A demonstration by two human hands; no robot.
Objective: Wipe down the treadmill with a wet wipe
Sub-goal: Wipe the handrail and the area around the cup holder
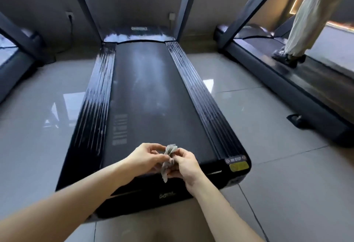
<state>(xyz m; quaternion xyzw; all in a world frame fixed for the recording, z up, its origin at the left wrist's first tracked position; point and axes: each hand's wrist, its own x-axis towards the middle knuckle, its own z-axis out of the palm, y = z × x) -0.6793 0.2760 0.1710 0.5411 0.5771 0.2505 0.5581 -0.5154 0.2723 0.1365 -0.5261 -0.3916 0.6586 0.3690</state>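
Where the hands meet: above the treadmill (149, 88), at its near edge
Left hand (143, 158): fingers curled, pinching crumpled wet wipe (170, 151)
Right hand (186, 167): pinching same wet wipe

Over the rear end of the black treadmill (153, 92), the left hand (143, 158) and right hand (184, 165) pinch a crumpled grey wet wipe (169, 160) between them. Right of the treadmill, another person's legs (306, 21) stand on a neighbouring treadmill (298, 80). Glossy floor tiles (268, 155) surround the treadmill.
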